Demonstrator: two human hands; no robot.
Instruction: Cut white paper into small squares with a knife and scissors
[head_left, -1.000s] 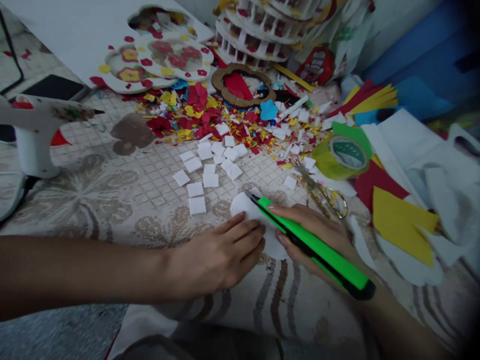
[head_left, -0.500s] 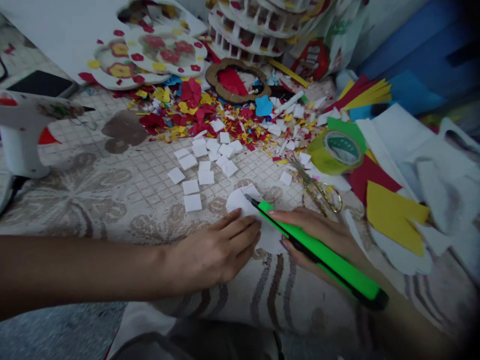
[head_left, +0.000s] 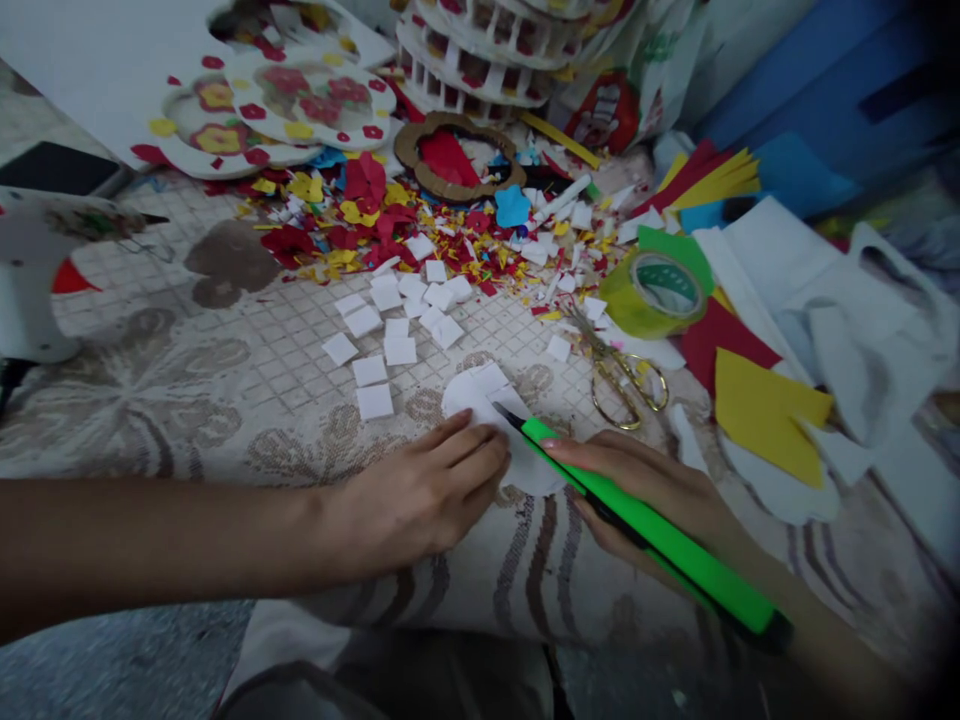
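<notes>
My right hand (head_left: 664, 490) is wrapped around a green and black utility knife (head_left: 645, 520), its blade tip on a rounded white sheet piece (head_left: 536, 465), paper or foam. A thin cut line shows near the upper end of that piece. Flat on the same piece lie the fingers of my left hand (head_left: 424, 490), pressing it to the table and covering part of it. Several small white squares (head_left: 375, 402) are spread beyond my left hand. Gold-handled scissors (head_left: 626, 395) lie beyond my right hand.
A roll of yellow-green tape (head_left: 652, 295) and coloured sheets (head_left: 769, 415) are at the right. Colourful scraps (head_left: 382, 215) heap up before a tiered white model (head_left: 480, 70). On the left stands a glue gun (head_left: 34, 270); a phone-like dark slab (head_left: 64, 168) lies behind it.
The knife's tip has slid a little down and toward me along the white piece, and its handle end has dropped slightly. My left hand stays pressed on the piece. The whole view has shifted slightly.
</notes>
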